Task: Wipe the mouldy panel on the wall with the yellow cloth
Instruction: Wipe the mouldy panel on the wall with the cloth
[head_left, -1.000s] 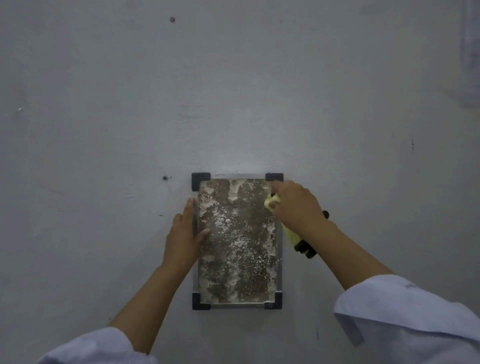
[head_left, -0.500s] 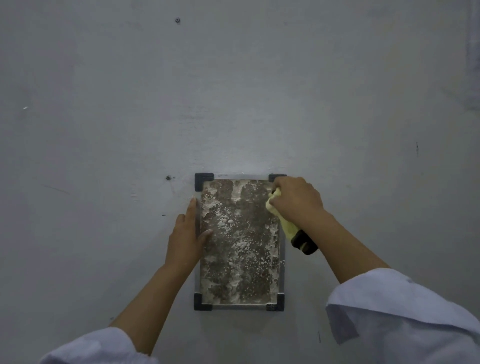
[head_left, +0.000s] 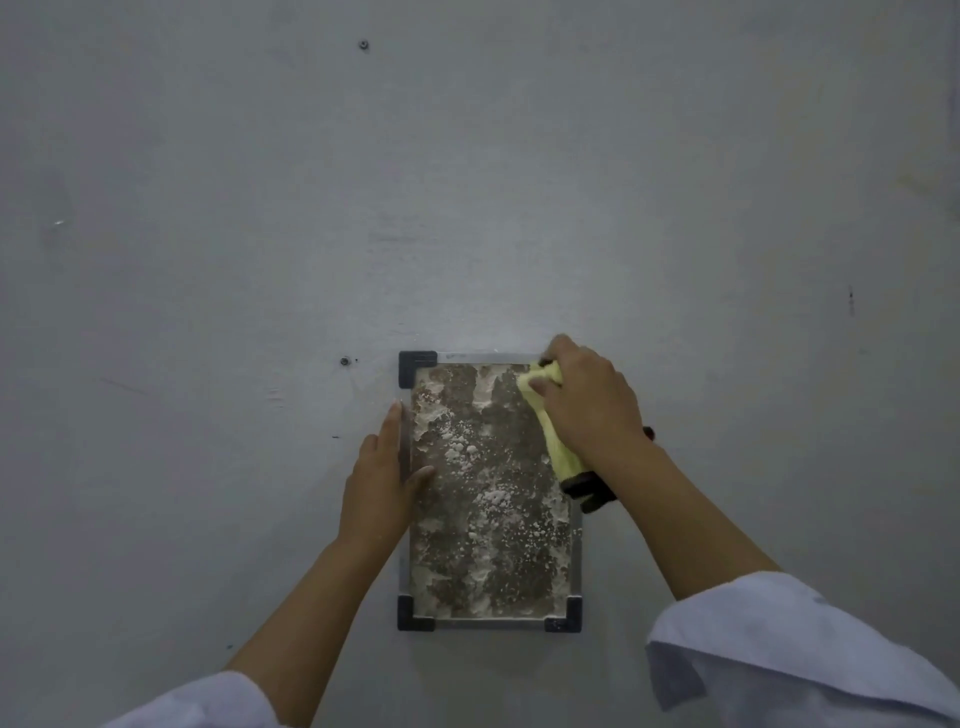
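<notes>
At panel's top right corner, right hand (head_left: 589, 400) clenched round bunched yellow cloth (head_left: 551, 426), dark trim hanging below wrist; keep firm even pressure, overlapping downward strokes. Left hand (head_left: 382, 480) flat, fingers straight, bracing left frame edge. Mouldy brown-white rectangular panel (head_left: 488, 499), black corner brackets, fixed on grey wall (head_left: 260, 234), mostly unwiped

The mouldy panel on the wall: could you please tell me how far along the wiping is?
Early on. Done: hardly anything, since white and brown mould covers nearly the whole panel. In hand: the right hand presses the yellow cloth against the top right corner, while the left hand rests flat along the left edge of the frame. Left: the middle, the left side and the bottom all look unwiped.
</notes>
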